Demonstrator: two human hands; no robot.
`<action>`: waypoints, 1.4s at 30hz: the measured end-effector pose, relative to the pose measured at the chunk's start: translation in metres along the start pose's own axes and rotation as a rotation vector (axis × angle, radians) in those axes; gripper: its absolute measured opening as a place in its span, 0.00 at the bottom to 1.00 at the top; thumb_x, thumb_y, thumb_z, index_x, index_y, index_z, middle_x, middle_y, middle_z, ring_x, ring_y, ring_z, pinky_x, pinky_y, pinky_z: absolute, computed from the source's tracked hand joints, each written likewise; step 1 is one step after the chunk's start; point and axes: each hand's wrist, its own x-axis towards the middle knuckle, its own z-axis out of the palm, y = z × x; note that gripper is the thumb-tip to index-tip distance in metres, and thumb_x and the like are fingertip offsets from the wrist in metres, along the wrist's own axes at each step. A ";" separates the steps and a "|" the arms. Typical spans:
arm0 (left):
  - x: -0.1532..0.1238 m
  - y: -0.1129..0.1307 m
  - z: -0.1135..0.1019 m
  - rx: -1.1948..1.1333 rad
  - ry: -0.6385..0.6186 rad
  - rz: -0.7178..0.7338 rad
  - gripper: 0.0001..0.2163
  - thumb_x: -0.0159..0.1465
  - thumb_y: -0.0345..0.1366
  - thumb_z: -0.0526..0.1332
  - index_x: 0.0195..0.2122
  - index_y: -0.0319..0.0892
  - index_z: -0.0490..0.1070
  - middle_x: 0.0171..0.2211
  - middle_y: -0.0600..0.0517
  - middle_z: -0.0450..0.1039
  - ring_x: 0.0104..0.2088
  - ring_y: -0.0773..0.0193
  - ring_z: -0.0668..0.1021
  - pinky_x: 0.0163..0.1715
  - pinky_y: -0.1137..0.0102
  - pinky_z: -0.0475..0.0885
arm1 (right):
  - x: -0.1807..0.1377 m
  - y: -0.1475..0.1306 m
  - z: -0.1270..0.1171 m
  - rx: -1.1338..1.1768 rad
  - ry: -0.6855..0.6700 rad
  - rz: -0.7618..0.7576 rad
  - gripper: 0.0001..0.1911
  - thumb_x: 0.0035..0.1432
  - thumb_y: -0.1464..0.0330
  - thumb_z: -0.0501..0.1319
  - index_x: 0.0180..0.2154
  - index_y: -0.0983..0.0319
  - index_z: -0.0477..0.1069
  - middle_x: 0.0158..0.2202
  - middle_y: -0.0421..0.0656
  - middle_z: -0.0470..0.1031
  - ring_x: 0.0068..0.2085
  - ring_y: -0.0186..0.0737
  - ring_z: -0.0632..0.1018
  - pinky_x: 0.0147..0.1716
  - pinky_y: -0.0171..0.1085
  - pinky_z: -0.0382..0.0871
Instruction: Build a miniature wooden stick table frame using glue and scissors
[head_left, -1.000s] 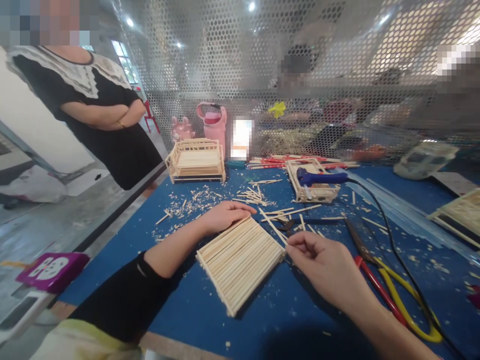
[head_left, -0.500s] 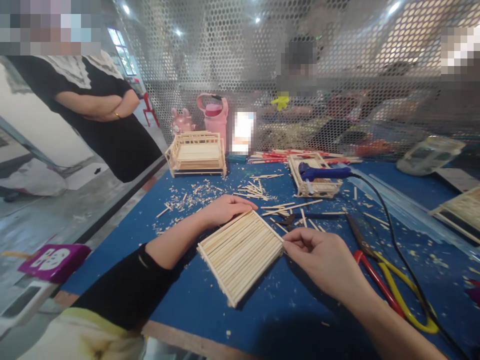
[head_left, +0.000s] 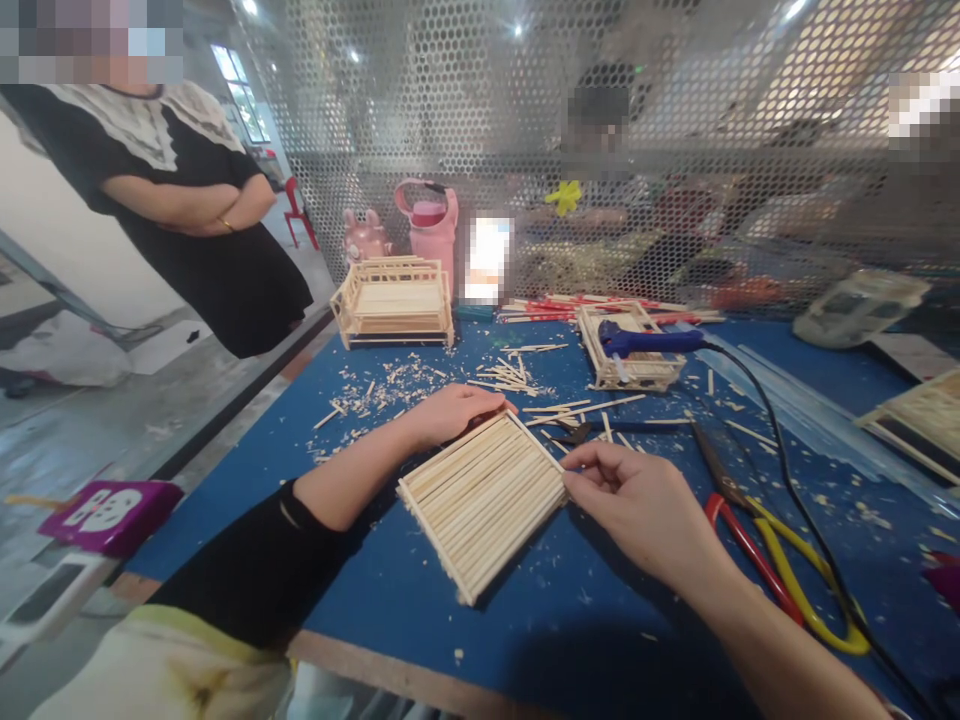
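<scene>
A rectangular panel of thin wooden sticks laid side by side (head_left: 484,505), edged with a stick along its sides, is tilted just above the blue table. My left hand (head_left: 459,412) grips its far left edge, the fingertips partly hidden behind the far corner. At the right corner, the thumb and fingers of my right hand (head_left: 637,510) are pinched on the panel's edge. Beyond my hands lie loose stick pieces (head_left: 511,376) and dark-jawed pliers (head_left: 576,432). To the right rest scissors with a red and a yellow handle (head_left: 750,510).
A blue glue gun (head_left: 652,342) rests on a small stick frame (head_left: 592,345), its black cord trailing right. A stick-built model bed (head_left: 397,300) and pink bottle (head_left: 433,235) stand at the back. A glass jar (head_left: 859,310) lies right. A person with folded arms (head_left: 187,205) stands left.
The panel's far corner has risen slightly and its tilt has changed a little, with both hands still on it. My view has shifted slightly.
</scene>
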 end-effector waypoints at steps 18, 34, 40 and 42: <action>0.005 0.002 0.002 0.215 0.117 0.036 0.14 0.54 0.45 0.60 0.36 0.42 0.77 0.38 0.51 0.78 0.39 0.61 0.76 0.40 0.70 0.67 | 0.005 0.008 -0.016 0.171 -0.090 0.057 0.13 0.46 0.60 0.57 0.29 0.62 0.72 0.17 0.35 0.66 0.16 0.28 0.62 0.17 0.31 0.55; 0.005 0.002 -0.008 0.254 0.133 0.054 0.18 0.61 0.46 0.51 0.43 0.41 0.74 0.32 0.49 0.77 0.25 0.65 0.73 0.25 0.72 0.64 | -0.001 0.002 -0.004 -0.118 0.018 -0.021 0.10 0.44 0.65 0.56 0.16 0.61 0.67 0.14 0.35 0.65 0.18 0.30 0.64 0.19 0.30 0.55; -0.080 0.037 0.016 0.410 0.696 0.262 0.13 0.58 0.39 0.57 0.41 0.41 0.73 0.35 0.48 0.74 0.30 0.65 0.72 0.32 0.69 0.65 | 0.002 0.001 -0.003 -0.113 0.023 -0.051 0.08 0.42 0.67 0.55 0.16 0.61 0.66 0.15 0.36 0.67 0.19 0.31 0.66 0.20 0.31 0.57; -0.118 0.039 0.056 0.312 0.683 0.424 0.10 0.59 0.37 0.56 0.37 0.42 0.74 0.30 0.50 0.73 0.29 0.66 0.71 0.31 0.70 0.65 | 0.002 0.001 -0.003 -0.111 0.025 -0.063 0.08 0.42 0.68 0.55 0.15 0.61 0.66 0.14 0.36 0.68 0.19 0.32 0.67 0.20 0.31 0.56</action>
